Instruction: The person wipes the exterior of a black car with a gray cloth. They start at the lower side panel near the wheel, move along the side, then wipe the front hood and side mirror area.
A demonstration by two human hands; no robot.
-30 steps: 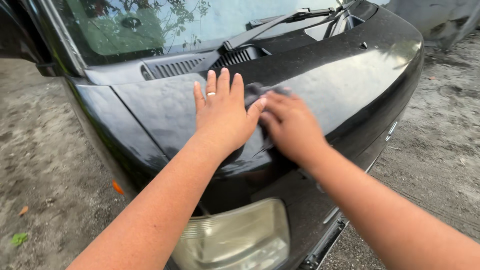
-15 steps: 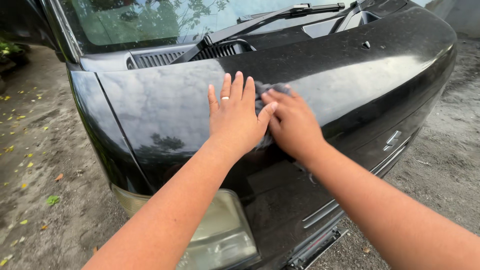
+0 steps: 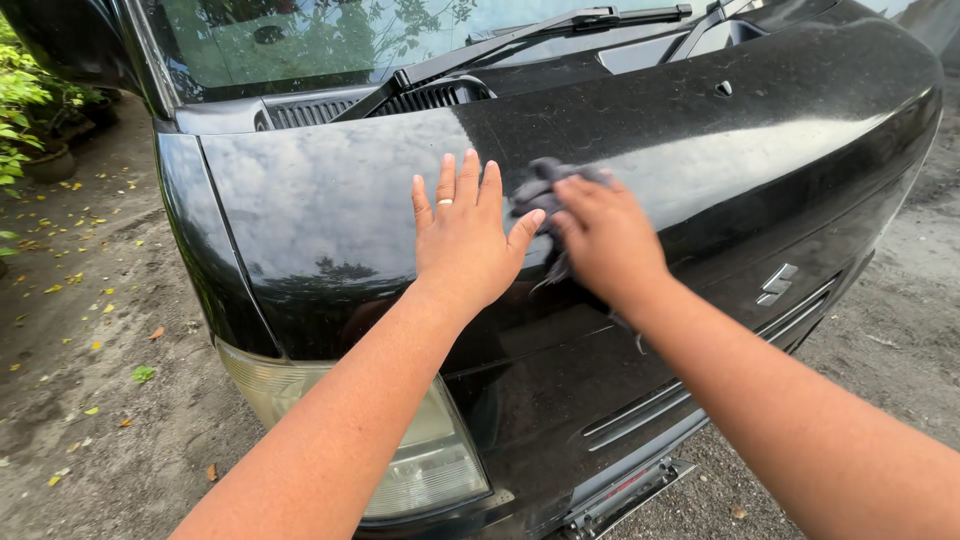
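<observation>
My left hand [image 3: 467,238] lies flat on the black hood [image 3: 330,215] of the car, palm down, fingers spread and pointing toward the windshield [image 3: 300,40] — nothing is held in it, and a ring [image 3: 445,202] shows on one finger. My right hand [image 3: 605,238] is just beside it, thumb side nearly touching the left thumb, and it is pressed down on a dark grey cloth [image 3: 540,190]. The cloth is bunched under my fingers and palm, sticking out past the fingertips toward the windshield, with a few frayed threads hanging below my wrist; it rests on the hood, roughly in the middle of the panel.

The hood is glossy and mirrors trees and sky. Above it sit the wiper blades [image 3: 520,35] across the base of the glass and a slatted vent [image 3: 400,100]. Below my left forearm is the clear headlight [image 3: 420,470], and to the right of my right wrist a silver emblem [image 3: 777,284] sits on the car's front. The ground [image 3: 90,400] to the left is bare dirt scattered with yellow leaves, with green plants [image 3: 25,110] at the edge.
</observation>
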